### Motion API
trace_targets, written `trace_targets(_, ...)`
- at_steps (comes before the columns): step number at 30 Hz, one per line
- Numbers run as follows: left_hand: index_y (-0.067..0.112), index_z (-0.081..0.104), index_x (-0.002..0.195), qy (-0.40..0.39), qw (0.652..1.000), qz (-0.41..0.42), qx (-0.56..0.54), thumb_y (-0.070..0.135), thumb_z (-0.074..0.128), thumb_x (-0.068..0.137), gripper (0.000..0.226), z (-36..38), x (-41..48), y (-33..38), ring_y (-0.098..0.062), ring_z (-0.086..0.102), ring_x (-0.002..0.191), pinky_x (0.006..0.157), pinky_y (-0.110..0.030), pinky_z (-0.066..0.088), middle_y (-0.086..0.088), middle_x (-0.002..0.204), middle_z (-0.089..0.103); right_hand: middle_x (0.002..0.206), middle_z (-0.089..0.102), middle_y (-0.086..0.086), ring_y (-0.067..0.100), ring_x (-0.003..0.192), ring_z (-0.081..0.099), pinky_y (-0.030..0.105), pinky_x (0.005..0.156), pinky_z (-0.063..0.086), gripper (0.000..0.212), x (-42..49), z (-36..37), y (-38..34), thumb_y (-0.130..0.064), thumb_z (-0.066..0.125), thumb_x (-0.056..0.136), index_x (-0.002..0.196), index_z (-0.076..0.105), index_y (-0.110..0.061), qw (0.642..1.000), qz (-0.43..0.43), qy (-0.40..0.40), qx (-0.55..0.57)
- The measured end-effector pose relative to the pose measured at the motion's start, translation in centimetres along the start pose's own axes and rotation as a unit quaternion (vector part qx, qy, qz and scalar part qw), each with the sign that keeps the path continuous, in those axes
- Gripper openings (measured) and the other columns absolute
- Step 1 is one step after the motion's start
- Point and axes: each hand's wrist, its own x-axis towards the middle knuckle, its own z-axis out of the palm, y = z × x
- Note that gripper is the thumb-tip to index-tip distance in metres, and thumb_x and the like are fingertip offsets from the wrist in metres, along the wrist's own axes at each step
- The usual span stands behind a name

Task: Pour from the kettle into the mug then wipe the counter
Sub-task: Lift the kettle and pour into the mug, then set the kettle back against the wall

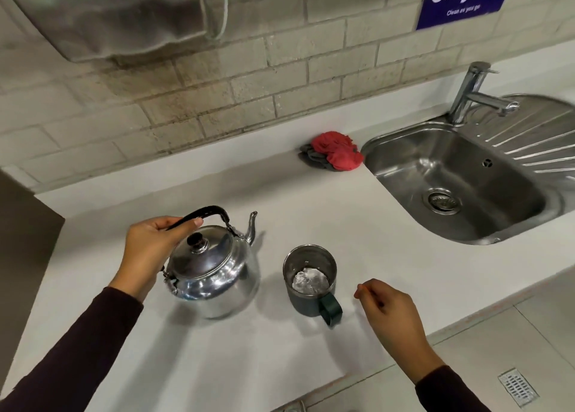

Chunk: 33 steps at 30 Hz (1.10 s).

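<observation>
left hand grip closed on shiny steel kettle black handle, right hand loosely curled, empty, beside dark green metal mug on white table

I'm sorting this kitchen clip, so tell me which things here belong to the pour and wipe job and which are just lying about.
Belongs to the job:
kettle, handle held in the left hand
mug, beside the kettle
red cloth, by the sink
counter
right hand, empty, near the mug

Just lying about:
sink
tap
blue sign
floor drain
</observation>
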Motion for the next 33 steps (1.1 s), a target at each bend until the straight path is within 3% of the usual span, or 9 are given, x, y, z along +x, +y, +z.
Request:
trace_targets(3, 0.013, 0.067, 0.073, -0.019, 1.0, 0.007, -0.013, 0.022, 0.077, 0.072, 0.014, 2.0, 3.5, 0.4, 0.006, 0.046, 0.03, 0.038, -0.009, 0.035, 0.02, 0.033, 0.053, 0.062, 0.063, 0.014, 0.021, 0.05, 0.049, 0.027, 0.051, 0.036, 0.021, 0.2, 0.6, -0.2, -0.024, 0.055, 0.09, 0.073, 0.065, -0.019, 1.0, 0.023, 0.018, -0.001)
trace_targets(5, 0.014, 0.068, 0.073, -0.035, 0.999, 0.008, -0.023, 0.024, 0.078, 0.071, 0.014, 3.2, 6.1, 0.5, 0.005, 0.052, 0.038, 0.048, -0.017, 0.036, 0.018, 0.041, 0.061, 0.06, 0.063, 0.013, 0.014, 0.047, 0.044, 0.026, 0.05, 0.036, 0.021, 0.3, 0.9, -0.5, -0.024, 0.055, 0.09, 0.073, 0.065, -0.019, 0.999, 0.037, 0.032, -0.002)
trace_targets(9, 0.017, 0.068, 0.072, -0.071, 0.997, 0.022, -0.026, 0.03, 0.079, 0.069, 0.017, 6.3, 11.1, 0.9, -0.008, 0.059, 0.065, 0.06, -0.022, 0.042, 0.004, 0.07, 0.066, 0.056, 0.059, 0.011, 0.012, 0.046, 0.039, 0.023, 0.048, 0.032, 0.022, 1.0, 1.5, -1.3, -0.024, 0.056, 0.089, 0.07, 0.065, -0.018, 0.995, 0.065, 0.073, 0.011)
trace_targets(16, 0.02, 0.068, 0.07, -0.103, 0.994, 0.034, -0.025, 0.038, 0.08, 0.064, 0.023, 11.1, 18.3, 1.9, -0.003, 0.054, 0.058, 0.066, -0.021, 0.045, 0.008, 0.066, 0.062, 0.058, 0.056, 0.015, 0.011, 0.046, 0.035, 0.025, 0.05, 0.033, 0.026, 2.4, 1.9, -2.3, -0.03, 0.053, 0.091, 0.071, 0.062, -0.015, 0.99, 0.094, 0.102, 0.03)
trace_targets(19, 0.022, 0.065, 0.065, -0.113, 0.992, 0.043, -0.038, 0.036, 0.08, 0.066, 0.02, 12.7, 20.2, 2.4, 0.006, 0.05, 0.041, 0.056, -0.015, 0.044, 0.014, 0.051, 0.06, 0.062, 0.059, 0.015, 0.019, 0.05, 0.042, 0.028, 0.053, 0.036, 0.028, 2.4, 2.2, -2.4, -0.032, 0.051, 0.091, 0.073, 0.061, -0.013, 0.989, 0.101, 0.107, 0.036)
trace_targets(22, 0.02, 0.064, 0.064, -0.12, 0.99, 0.058, -0.04, 0.033, 0.079, 0.067, 0.019, 14.1, 21.7, 2.7, 0.006, 0.049, 0.039, 0.05, -0.01, 0.043, 0.02, 0.038, 0.057, 0.063, 0.061, 0.015, 0.022, 0.052, 0.046, 0.028, 0.054, 0.038, 0.026, 2.5, 2.6, -2.4, -0.032, 0.05, 0.091, 0.075, 0.063, -0.016, 0.987, 0.111, 0.108, 0.044)
trace_targets(26, 0.008, 0.072, 0.092, -0.109, 0.992, 0.065, -0.019, 0.041, 0.077, 0.065, 0.043, 15.1, 23.7, 3.0, 0.004, 0.052, 0.051, 0.056, -0.01, 0.045, 0.014, 0.06, 0.059, 0.06, 0.058, 0.015, 0.015, 0.049, 0.041, 0.028, 0.053, 0.037, 0.025, 2.7, 2.9, -2.4, -0.032, 0.05, 0.092, 0.077, 0.064, -0.018, 0.985, 0.119, 0.116, 0.044)
trace_targets(29, 0.008, 0.071, 0.098, -0.108, 0.991, 0.081, 0.001, 0.05, 0.075, 0.061, 0.057, 15.2, 24.9, 3.2, 0.001, 0.052, 0.055, 0.052, -0.015, 0.045, 0.011, 0.069, 0.06, 0.059, 0.059, 0.014, 0.014, 0.049, 0.042, 0.028, 0.053, 0.036, 0.025, 2.6, 3.2, -2.4, -0.032, 0.05, 0.092, 0.078, 0.064, -0.017, 0.984, 0.123, 0.121, 0.039)
trace_targets(33, 0.021, 0.07, 0.082, -0.126, 0.988, 0.082, 0.024, 0.05, 0.072, 0.068, 0.032, 15.2, 25.9, 3.2, 0.002, 0.053, 0.054, 0.033, -0.013, 0.038, 0.01, 0.071, 0.063, 0.06, 0.059, 0.015, 0.016, 0.05, 0.042, 0.028, 0.053, 0.035, 0.028, 2.5, 3.3, -2.2, -0.031, 0.049, 0.092, 0.077, 0.064, -0.013, 0.984, 0.122, 0.128, 0.028)
